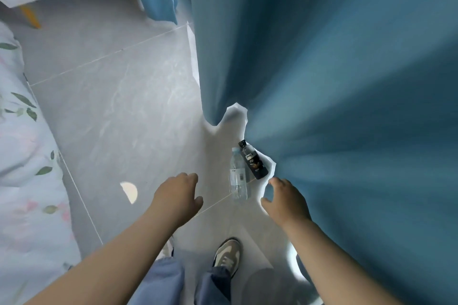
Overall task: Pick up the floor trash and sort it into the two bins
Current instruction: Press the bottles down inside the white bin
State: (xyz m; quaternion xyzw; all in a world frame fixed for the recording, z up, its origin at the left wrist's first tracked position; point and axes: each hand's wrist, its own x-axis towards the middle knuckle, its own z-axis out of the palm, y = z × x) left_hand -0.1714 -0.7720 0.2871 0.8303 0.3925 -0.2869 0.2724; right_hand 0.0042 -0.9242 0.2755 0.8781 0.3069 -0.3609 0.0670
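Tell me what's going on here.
A person stands over two bottles lying side by side on the tiled floor, at the edge of a blue curtain: a clear bottle and a dark bottle. The left hand and right hand both reach toward them, loosely open and holding nothing. Neither bottle is picked up yet.
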